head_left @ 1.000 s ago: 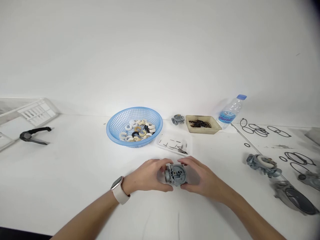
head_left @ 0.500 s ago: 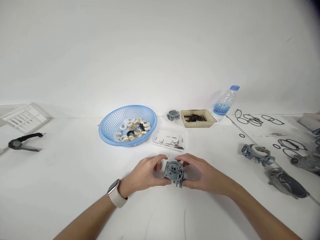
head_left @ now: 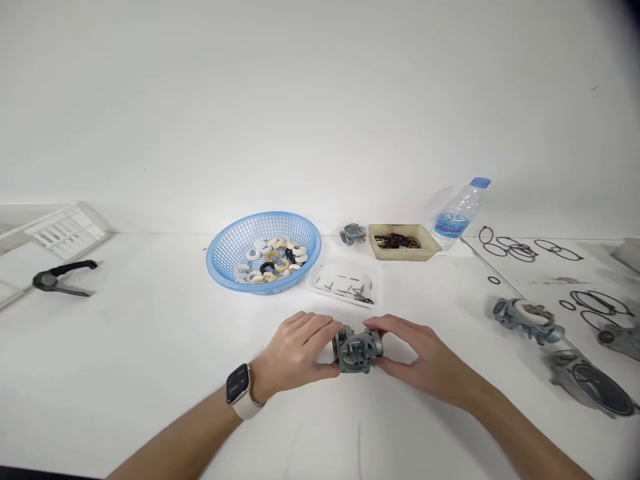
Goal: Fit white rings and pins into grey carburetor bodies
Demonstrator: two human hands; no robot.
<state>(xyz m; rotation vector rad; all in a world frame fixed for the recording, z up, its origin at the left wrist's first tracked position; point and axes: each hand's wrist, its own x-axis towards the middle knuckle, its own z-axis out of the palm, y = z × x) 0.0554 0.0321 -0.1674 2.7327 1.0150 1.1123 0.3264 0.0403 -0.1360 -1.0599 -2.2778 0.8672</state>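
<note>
Btwn hands (head_left: 297,353), gray metal carb (head_left: 357,353), ends partly hidden

A workshop, or some similar place for work on small mechanical parts, is suggested by the plain white worktop (head_left: 165,373) and by what is laid on it. Grey metal castings (head_left: 507,313) are spread at the right side, black rings (head_left: 397,241) are heaped in a yellowish tray (head_left: 407,255), and many C-shaped pieces (head_left: 300,251) are gathered in a blue plastic basket (head_left: 214,267).
</note>
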